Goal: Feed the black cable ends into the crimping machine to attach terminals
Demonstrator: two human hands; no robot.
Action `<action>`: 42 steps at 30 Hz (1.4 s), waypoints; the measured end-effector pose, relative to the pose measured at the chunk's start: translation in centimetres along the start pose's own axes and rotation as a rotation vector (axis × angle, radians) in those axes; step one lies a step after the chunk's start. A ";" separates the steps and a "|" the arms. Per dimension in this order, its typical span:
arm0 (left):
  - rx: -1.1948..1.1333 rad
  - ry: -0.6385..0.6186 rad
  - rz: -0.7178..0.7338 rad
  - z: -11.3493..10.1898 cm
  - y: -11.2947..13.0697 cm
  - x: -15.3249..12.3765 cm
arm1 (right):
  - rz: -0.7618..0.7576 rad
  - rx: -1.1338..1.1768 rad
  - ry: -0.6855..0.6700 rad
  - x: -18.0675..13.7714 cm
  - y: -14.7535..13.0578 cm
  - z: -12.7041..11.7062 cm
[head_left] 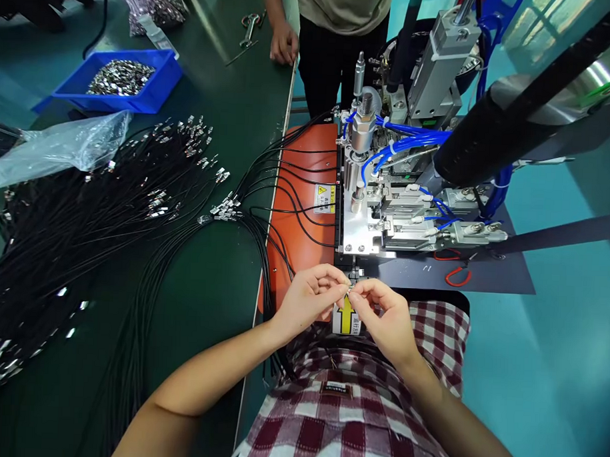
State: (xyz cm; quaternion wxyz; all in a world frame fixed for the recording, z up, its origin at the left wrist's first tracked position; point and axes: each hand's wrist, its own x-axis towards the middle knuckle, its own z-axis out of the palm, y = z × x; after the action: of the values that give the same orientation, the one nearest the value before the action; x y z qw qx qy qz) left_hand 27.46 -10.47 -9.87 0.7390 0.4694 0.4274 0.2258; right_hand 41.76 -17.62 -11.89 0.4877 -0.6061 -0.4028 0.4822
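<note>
My left hand (pixel 310 299) and my right hand (pixel 388 319) meet in front of my lap, both with fingers closed in a pinch. A small shiny metal connector (pixel 350 289) shows between their fingertips, mostly covered by them. Just beyond the fingers is the near end of a metal machine (pixel 359 240). Black cables (pixel 286 181) run across an orange plate (pixel 305 232) into the machine's left side. Below my fingertips is a label with a yellow arrow (pixel 346 316).
On the green table (pixel 208 278) lie bundled black cables (pixel 69 240) with metal ends, a plastic bag (pixel 82 141) and a blue bin (pixel 162 83) of small metal parts. Red-handled pliers (pixel 458 276) lie right of the machine. Another person's hand (pixel 284 42) rests at the table's far edge.
</note>
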 end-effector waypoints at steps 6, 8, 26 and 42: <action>-0.049 -0.005 -0.002 -0.2 0.0 0.0 | -0.028 -0.103 0.056 -0.7 0.3 1.7; -0.042 0.013 -0.017 -0.3 0.2 0.0 | -0.040 -0.127 0.042 -0.8 0.2 1.8; -0.005 -0.099 -0.081 -1.1 0.7 -0.2 | 0.191 0.245 -0.178 1.7 -0.9 -0.9; -0.136 -0.078 -0.056 -0.6 0.3 -0.2 | 0.031 -0.057 -0.056 0.0 -0.3 0.9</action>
State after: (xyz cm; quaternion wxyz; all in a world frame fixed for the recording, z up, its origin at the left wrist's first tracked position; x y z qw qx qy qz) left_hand 26.90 -10.15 -9.62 0.7913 0.4145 0.3950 0.2147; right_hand 40.90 -17.41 -11.61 0.4514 -0.6121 -0.4204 0.4948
